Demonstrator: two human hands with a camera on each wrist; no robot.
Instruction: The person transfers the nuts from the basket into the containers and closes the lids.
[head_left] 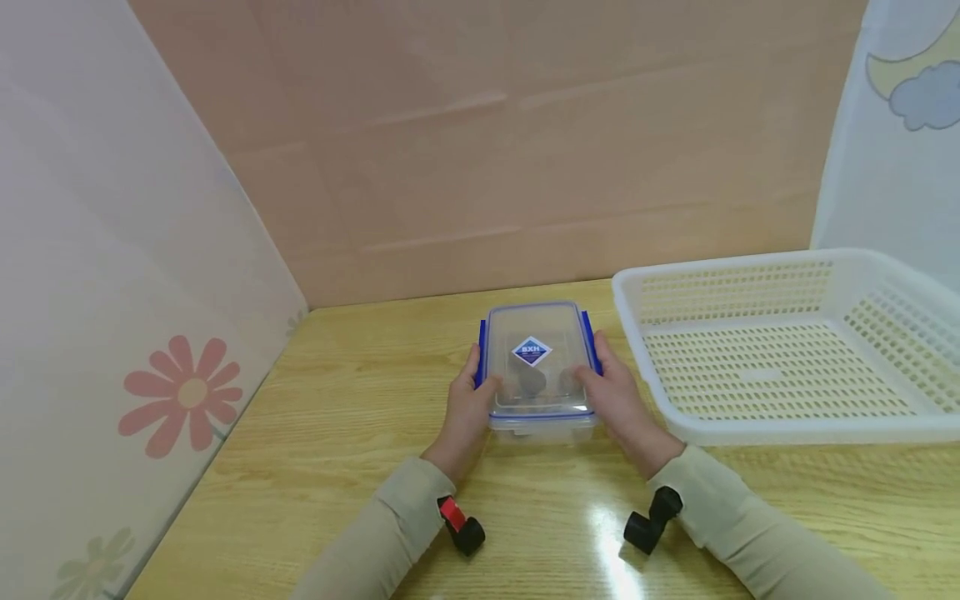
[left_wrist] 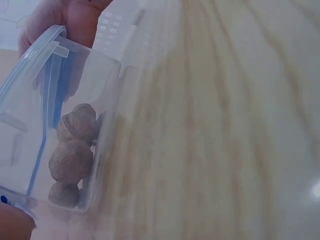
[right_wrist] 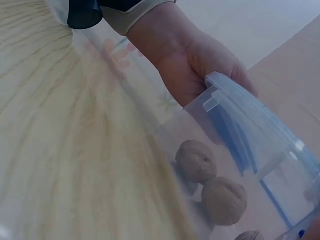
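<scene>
A clear plastic box [head_left: 536, 367] with a blue-clipped lid and a diamond label stands on the wooden table [head_left: 337, 417]. Inside lie a few walnuts [left_wrist: 70, 160], which also show in the right wrist view as walnuts [right_wrist: 222, 200]. My left hand [head_left: 471, 398] grips the box's left side with its thumb over the lid edge. My right hand [head_left: 611, 390] grips the right side the same way. The box rests on the table between them. From the right wrist view the left hand [right_wrist: 190, 60] shows behind the box's far wall.
A white perforated plastic basket [head_left: 780, 433] stands on the table just right of the box, with nothing in it. A brown panel closes the back, a flowered white panel [head_left: 112, 333] the left side. Black camera mounts sit on both wrists.
</scene>
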